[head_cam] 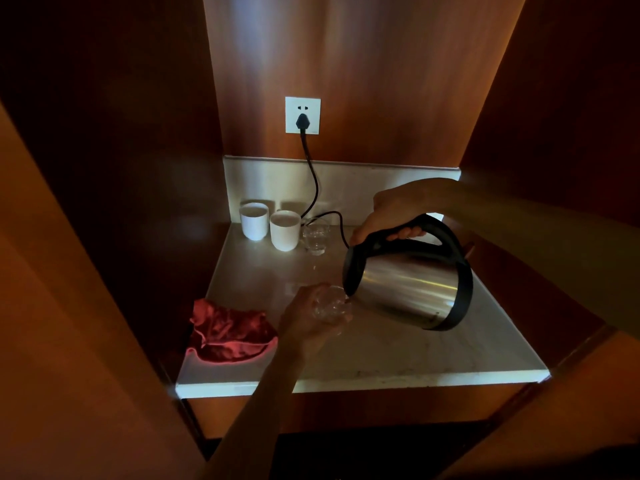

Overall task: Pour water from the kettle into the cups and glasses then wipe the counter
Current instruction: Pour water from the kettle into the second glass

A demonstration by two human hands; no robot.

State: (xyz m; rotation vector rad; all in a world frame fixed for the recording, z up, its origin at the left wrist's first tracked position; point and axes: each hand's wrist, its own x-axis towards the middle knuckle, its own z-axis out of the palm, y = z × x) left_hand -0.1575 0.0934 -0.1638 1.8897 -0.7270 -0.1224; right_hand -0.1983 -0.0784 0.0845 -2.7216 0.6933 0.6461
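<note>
Your right hand (388, 216) grips the handle of the kettle (408, 282), tilted with its spout at the rim of the glass (330, 306) your left hand (308, 320) holds above the counter (398, 344).

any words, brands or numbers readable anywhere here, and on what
None can be read.
Wall socket: a faint mark at its lower right corner, too small to read.
Kettle: a tiny dark mark low on the steel body, too blurred to read.
Two white cups, the glasses and the red cloth: no print shows.
</note>
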